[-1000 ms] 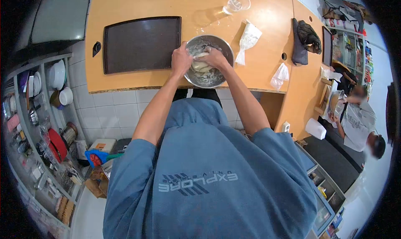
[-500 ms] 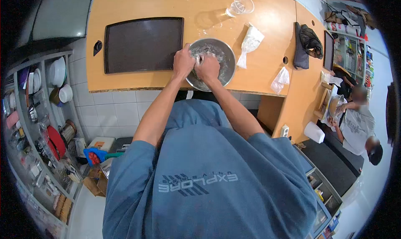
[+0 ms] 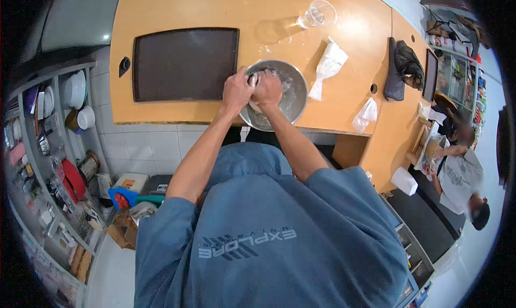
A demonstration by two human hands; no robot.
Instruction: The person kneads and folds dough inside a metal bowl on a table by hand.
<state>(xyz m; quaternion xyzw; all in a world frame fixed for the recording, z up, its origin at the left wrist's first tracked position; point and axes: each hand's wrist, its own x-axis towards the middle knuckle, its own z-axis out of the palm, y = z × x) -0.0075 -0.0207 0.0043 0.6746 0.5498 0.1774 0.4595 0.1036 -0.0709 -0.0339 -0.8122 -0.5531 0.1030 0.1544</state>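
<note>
A steel bowl [image 3: 296, 101] stands at the table's front edge, its inside smeared with flour and dough. My left hand [image 3: 237, 93] is closed at the bowl's left rim. Inside the bowl, my right hand [image 3: 267, 88] presses on pale dough [image 3: 255, 107] with its fingers curled, close against my left hand. Most of the dough is hidden under my hands. What the left fingers grip, rim or dough, cannot be made out.
A dark tray [image 3: 185, 65] lies left of the bowl. Behind and right are a clear cup [image 3: 321, 13], a bag of white powder [image 3: 330, 61], a small bag [image 3: 366, 114] and dark cloth [image 3: 407, 66]. Another person [image 3: 460, 173] is at the far right.
My right hand has gone from spread over the dough on the bowl's right side to curled beside my left hand. The dough is now mostly covered. The view has shifted slightly.
</note>
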